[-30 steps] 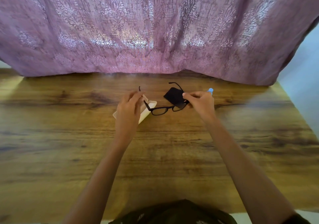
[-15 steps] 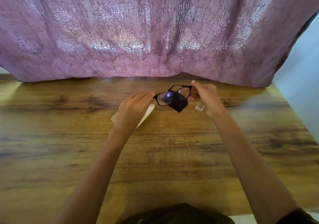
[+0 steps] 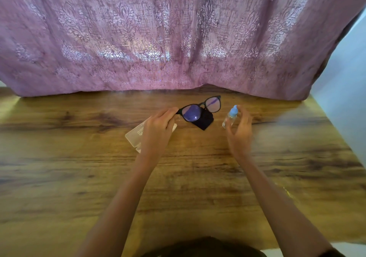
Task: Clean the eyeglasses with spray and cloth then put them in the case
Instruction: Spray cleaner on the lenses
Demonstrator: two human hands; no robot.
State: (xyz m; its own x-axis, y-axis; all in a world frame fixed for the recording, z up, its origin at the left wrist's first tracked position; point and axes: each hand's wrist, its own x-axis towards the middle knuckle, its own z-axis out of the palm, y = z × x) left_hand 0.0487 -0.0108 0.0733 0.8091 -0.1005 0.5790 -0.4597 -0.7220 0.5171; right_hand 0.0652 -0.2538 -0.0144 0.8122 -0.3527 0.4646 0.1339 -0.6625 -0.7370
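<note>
My left hand (image 3: 158, 130) pinches the left hinge of the black-framed eyeglasses (image 3: 200, 109) and holds them up above the table, lenses facing me. A black cloth (image 3: 205, 121) lies on the table just behind and below them. The cream case (image 3: 134, 136) lies flat under my left hand, partly hidden by it. A small clear spray bottle (image 3: 229, 118) with a blue cap stands to the right. My right hand (image 3: 240, 132) is cupped around the bottle, thumb near its base and fingers spread behind it; a firm grip is not visible.
The wooden table (image 3: 79, 177) stretches wide to the left and toward me. A pink patterned curtain (image 3: 178, 39) hangs along the table's far edge. The table's right edge (image 3: 340, 138) runs beside a pale wall.
My right hand let go of the glasses and moved right to the spray bottle. My left hand now holds the glasses alone, lifted and turned with the lenses toward me.
</note>
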